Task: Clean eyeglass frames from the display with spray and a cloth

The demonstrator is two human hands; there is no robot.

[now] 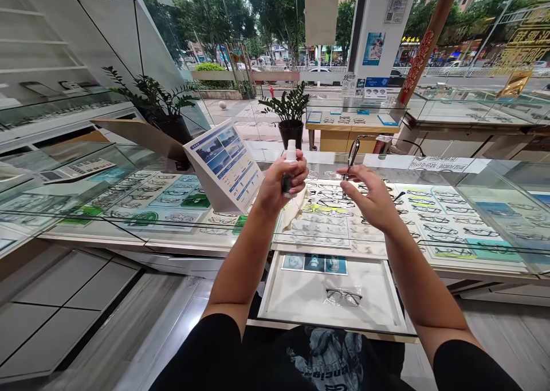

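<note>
My left hand (286, 176) is wrapped round a small spray bottle (291, 150), its pale nozzle pointing up above the fingers. To the right, my right hand (367, 195) pinches a pair of eyeglasses (353, 152) between thumb and fingers. The glasses are held up edge-on, with a temple reaching out to the right. A gap separates the bottle from the glasses. Below the left hand, a beige cloth (295, 210) lies on the glass counter (326, 245).
An open drawer (296, 299) in front of me holds bagged eyeglasses (344, 296) and a photo strip (313, 263). A folded display card (227, 165) stands left of my hands. Behind are a potted plant (290, 113) and a wooden table (350, 133). Rows of frames (438, 219) lie under the glass.
</note>
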